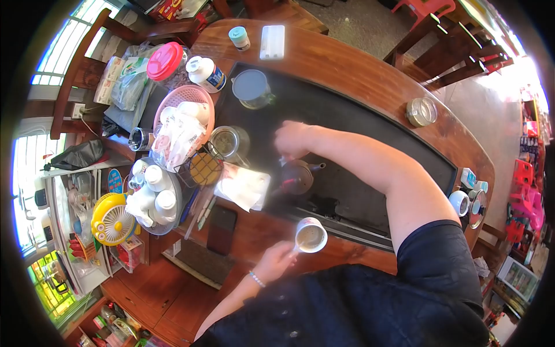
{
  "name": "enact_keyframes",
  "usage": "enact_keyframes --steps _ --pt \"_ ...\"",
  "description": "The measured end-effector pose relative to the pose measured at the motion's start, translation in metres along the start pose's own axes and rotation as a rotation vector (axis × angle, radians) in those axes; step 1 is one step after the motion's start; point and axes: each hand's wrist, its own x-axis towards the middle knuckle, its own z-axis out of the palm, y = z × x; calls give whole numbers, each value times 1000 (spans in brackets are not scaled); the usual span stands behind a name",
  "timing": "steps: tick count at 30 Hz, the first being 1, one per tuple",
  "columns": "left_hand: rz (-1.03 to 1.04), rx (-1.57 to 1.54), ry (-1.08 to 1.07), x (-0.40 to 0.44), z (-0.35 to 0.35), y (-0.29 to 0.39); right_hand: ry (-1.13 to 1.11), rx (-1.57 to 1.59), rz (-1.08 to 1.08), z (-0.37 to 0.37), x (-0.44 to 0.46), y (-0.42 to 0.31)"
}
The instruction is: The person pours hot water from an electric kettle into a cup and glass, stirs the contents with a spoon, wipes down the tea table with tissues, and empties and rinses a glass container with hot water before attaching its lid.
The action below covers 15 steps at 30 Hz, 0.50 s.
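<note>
My left hand point(275, 264), with a beaded bracelet on its wrist, is closed round the handle of a white mug point(311, 236). A light brown drink with a paler patch shows inside the mug. Over the dark tray point(358, 144), my right hand point(293, 139) is closed, its fingers curled down and slightly blurred. What it grips, if anything, is hidden. Just below it stands a brown teapot point(298, 177), its spout pointing right. Whether the fingers touch the teapot I cannot tell. Left of them are an open glass jar point(229, 144) and a tissue pack point(243, 186).
A lidded glass jar point(252, 89) stands on the tray's far left. Leftward are a pink basket point(209, 104), a white bottle point(205, 74), a tray of white cups point(157, 196) and a yellow fan point(113, 218). A phone point(222, 230) lies near the table's front edge.
</note>
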Motion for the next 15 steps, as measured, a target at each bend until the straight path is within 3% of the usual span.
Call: enact_keyframes --steps 5,12,15 --pt "-3 -47 53 -1 4 -5 -47 114 124 17 -41 18" --pt "-15 -61 43 -3 6 -11 250 417 331 72 -106 6" --pt "5 -53 51 -3 8 -10 353 384 394 89 -129 -13"
